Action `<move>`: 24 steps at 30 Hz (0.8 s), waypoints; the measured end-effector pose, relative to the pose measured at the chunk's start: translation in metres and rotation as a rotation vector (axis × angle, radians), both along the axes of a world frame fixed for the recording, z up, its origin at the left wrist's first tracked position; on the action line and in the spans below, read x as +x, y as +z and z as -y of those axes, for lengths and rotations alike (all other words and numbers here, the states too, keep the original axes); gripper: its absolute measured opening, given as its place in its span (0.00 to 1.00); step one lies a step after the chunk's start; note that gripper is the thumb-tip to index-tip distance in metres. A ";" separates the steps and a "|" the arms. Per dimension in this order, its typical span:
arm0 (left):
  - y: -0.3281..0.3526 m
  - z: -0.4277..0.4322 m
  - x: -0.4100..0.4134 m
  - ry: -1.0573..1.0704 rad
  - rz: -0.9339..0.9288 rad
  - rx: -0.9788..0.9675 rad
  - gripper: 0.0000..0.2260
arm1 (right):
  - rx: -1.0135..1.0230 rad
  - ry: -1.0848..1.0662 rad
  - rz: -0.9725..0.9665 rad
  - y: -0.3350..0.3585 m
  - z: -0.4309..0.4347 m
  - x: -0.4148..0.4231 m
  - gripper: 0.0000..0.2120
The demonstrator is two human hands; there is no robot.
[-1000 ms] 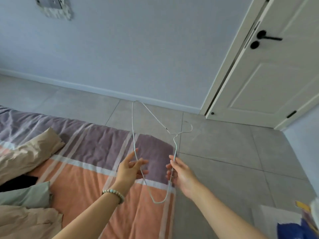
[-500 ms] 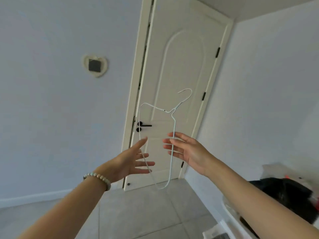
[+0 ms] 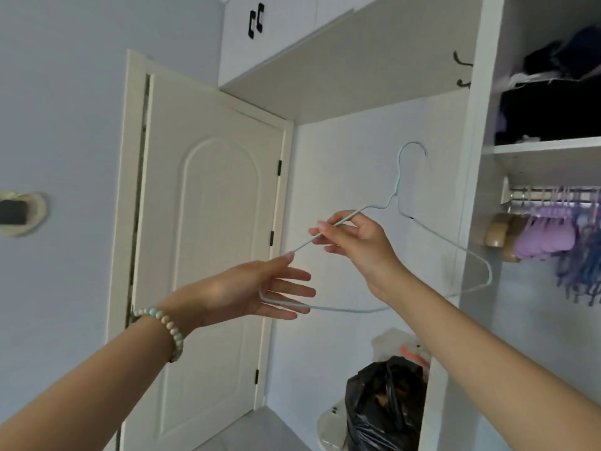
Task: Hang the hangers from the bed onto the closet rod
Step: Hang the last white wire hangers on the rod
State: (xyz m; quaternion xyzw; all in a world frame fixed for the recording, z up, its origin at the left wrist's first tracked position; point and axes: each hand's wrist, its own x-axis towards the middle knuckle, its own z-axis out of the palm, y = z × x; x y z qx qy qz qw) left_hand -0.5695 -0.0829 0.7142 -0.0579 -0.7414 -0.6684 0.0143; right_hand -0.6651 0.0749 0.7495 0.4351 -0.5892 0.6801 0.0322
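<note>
A bedroom in a home is shown. A cream panelled door (image 3: 208, 242) with an arched inset is set in a pale blue-grey wall (image 3: 65, 109), and a built-in white closet (image 3: 474, 196) is fitted beside it. Folded dark clothes (image 3: 553, 102) are stacked on its upper shelf (image 3: 546, 146), and purple garments (image 3: 546, 239) are hung from a metal closet rod (image 3: 553, 193) below. A high cupboard (image 3: 270, 37) with black handles is mounted above the door. A filled black bag (image 3: 387, 402) is seen on the floor by the closet.

Right hand (image 3: 354, 242) pinches wire hanger (image 3: 419, 222) (hook up); left hand (image 3: 247, 291) open at its corner, closet rod (image 3: 553, 192) beyond.
</note>
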 end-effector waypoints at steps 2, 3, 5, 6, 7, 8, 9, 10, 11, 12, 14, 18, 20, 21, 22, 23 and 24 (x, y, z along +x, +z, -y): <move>0.008 -0.025 -0.015 -0.015 -0.106 -0.083 0.23 | -0.030 -0.061 -0.008 0.004 -0.029 -0.012 0.06; 0.012 -0.040 -0.022 -0.020 -0.158 -0.113 0.20 | -0.049 -0.087 -0.005 0.005 -0.044 -0.018 0.06; 0.018 -0.070 -0.038 -0.011 -0.251 -0.160 0.18 | -0.091 -0.135 0.003 0.007 -0.074 -0.032 0.06; 0.020 -0.086 -0.047 -0.005 -0.292 -0.180 0.17 | -0.109 -0.157 0.009 0.007 -0.089 -0.039 0.06; 0.021 -0.102 -0.056 -0.004 -0.326 -0.196 0.18 | -0.123 -0.177 0.018 0.007 -0.104 -0.046 0.05; 0.021 -0.118 -0.066 -0.008 -0.355 -0.206 0.18 | -0.133 -0.196 0.027 0.008 -0.120 -0.054 0.05; 0.021 -0.134 -0.077 -0.013 -0.379 -0.214 0.18 | -0.140 -0.215 0.037 0.008 -0.136 -0.062 0.05; 0.022 -0.149 -0.087 -0.020 -0.398 -0.220 0.18 | -0.143 -0.232 0.048 0.007 -0.152 -0.070 0.04; 0.022 -0.164 -0.097 -0.029 -0.412 -0.222 0.17 | -0.145 -0.249 0.060 0.006 -0.168 -0.078 0.04; 0.022 -0.180 -0.108 -0.040 -0.423 -0.220 0.17 | -0.150 -0.266 0.074 0.006 -0.184 -0.086 0.04; 0.023 -0.210 -0.127 -0.058 -0.435 -0.211 0.17 | -0.168 -0.299 0.097 0.005 -0.214 -0.099 0.06; 0.025 -0.270 -0.160 -0.095 -0.442 -0.190 0.17 | -0.181 -0.379 0.087 0.007 -0.272 -0.122 0.07; 0.027 -0.297 -0.174 -0.117 -0.443 -0.191 0.17 | -0.196 -0.418 0.087 0.009 -0.298 -0.131 0.06; 0.028 -0.310 -0.180 -0.129 -0.447 -0.193 0.17 | -0.196 -0.438 0.087 0.011 -0.312 -0.135 0.06; 0.029 -0.322 -0.186 -0.139 -0.451 -0.194 0.17 | -0.190 -0.454 0.088 0.012 -0.324 -0.139 0.06; 0.029 -0.335 -0.191 -0.146 -0.456 -0.192 0.17 | -0.185 -0.465 0.092 0.013 -0.337 -0.143 0.06; 0.030 -0.347 -0.197 -0.149 -0.463 -0.185 0.16 | -0.181 -0.472 0.099 0.015 -0.349 -0.148 0.06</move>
